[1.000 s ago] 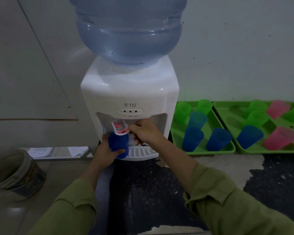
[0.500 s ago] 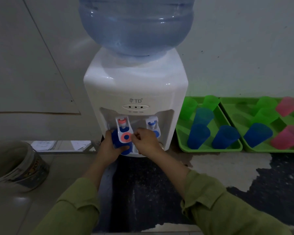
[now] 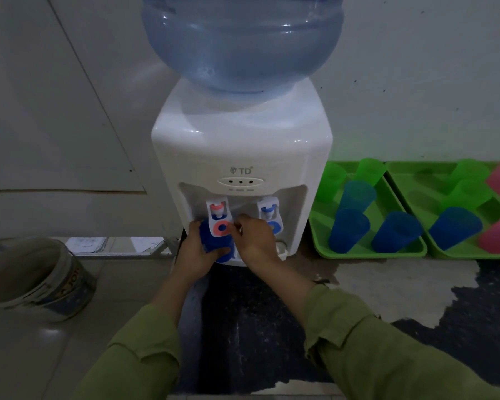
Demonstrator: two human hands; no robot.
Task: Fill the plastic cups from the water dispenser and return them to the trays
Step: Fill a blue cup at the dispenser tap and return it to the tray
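Note:
A white water dispenser point(image 3: 243, 145) with a big blue bottle point(image 3: 243, 41) on top stands on the floor against the wall. My left hand point(image 3: 198, 252) grips a blue plastic cup point(image 3: 214, 243) under the red tap point(image 3: 219, 217). My right hand point(image 3: 254, 241) has its fingers curled at the red tap's lever, beside the cup. The blue tap point(image 3: 270, 216) is free. Two green trays point(image 3: 318, 235) point(image 3: 433, 243) to the right hold green, blue and pink cups lying tilted, such as a blue one point(image 3: 348, 230).
A worn paint bucket point(image 3: 38, 281) sits on the tiled floor at the left. A dark wet-looking patch point(image 3: 243, 327) spreads on the floor in front of the dispenser. Papers point(image 3: 87, 243) lie by the wall at the left.
The red tap lever, tipped up a second ago, hangs down now. Both hands stay at the tap with the cup; the view has shifted closer and lower.

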